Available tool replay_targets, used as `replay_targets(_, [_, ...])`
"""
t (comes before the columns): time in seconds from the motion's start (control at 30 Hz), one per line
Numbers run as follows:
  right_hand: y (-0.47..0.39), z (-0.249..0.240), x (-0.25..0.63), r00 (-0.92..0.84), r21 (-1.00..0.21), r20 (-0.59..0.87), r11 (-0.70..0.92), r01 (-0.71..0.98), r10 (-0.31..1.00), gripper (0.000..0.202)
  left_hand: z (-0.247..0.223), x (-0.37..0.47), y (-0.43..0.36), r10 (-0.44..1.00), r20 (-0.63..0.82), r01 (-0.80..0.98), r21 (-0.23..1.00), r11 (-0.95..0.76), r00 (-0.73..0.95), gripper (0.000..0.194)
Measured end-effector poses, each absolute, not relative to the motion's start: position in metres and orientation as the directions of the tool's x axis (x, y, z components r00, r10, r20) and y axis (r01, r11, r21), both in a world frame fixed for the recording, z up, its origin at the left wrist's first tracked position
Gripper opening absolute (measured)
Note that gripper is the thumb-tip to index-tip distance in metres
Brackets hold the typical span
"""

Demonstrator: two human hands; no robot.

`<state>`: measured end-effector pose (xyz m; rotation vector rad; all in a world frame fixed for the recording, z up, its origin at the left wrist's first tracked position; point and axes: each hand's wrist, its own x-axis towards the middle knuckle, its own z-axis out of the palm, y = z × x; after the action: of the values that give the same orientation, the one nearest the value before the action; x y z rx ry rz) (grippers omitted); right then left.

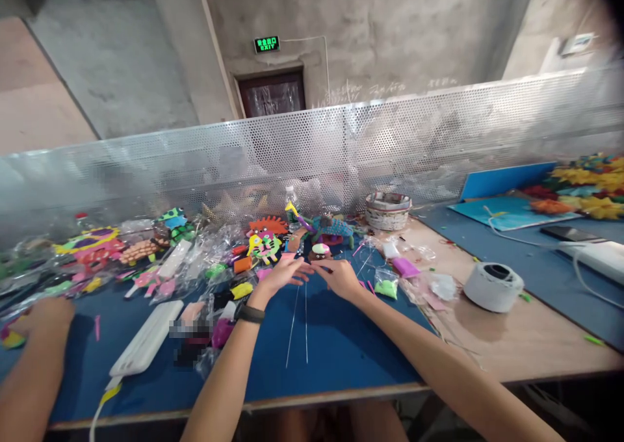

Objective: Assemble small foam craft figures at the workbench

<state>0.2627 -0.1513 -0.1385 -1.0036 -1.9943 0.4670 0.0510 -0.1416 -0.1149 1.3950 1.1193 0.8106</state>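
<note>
My left hand [285,274] is over the blue mat [341,351], its fingers stretched toward my right hand. My right hand [341,278] has thumb and fingers drawn together in a pinch. Just beyond those fingertips shows a small brown clay figure [320,256] with a pink-and-white top. Whether the fingers touch it, or hold something small, I cannot tell. Two thin pale wires [307,325] run from below the hands toward the table's front. Beyond are a blue clay animal [334,227] and an orange spiky clay piece [268,226].
A white power bank [147,338] lies left, near another person's hand [46,318]. Bagged clay [387,285], a white roll [493,286] and a woven basket [388,210] are at right. Clay figures [97,250] crowd the back left. A perforated metal screen [312,149] stands behind.
</note>
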Motion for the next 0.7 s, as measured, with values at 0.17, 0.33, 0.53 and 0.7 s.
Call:
replay_targets(0.17, [-0.147, -0.144, 0.263, -0.359, -0.638, 0.473, 0.594, 0.490, 0.805, 0.028, -0.110, 0.039, -0.089, 0.946, 0.266, 0.589, 0.800, -0.109, -0.185, 0.028])
replay_targets(0.33, [-0.149, -0.143, 0.262, -0.422, -0.631, 0.444, 0.610, 0.479, 0.791, 0.027, -0.123, 0.054, -0.053, 0.913, 0.390, 0.762, 0.625, -0.170, -0.116, 0.045])
replay_targets(0.53, [-0.152, -0.140, 0.263, -0.447, -0.627, 0.430, 0.615, 0.477, 0.785, 0.026, -0.119, 0.053, -0.035, 0.909, 0.390, 0.781, 0.611, -0.132, -0.151, 0.038])
replay_targets(0.7, [-0.149, -0.143, 0.262, -0.469, -0.619, 0.429, 0.629, 0.470, 0.772, 0.023, -0.103, 0.027, -0.030, 0.914, 0.355, 0.698, 0.706, -0.124, -0.196, 0.028])
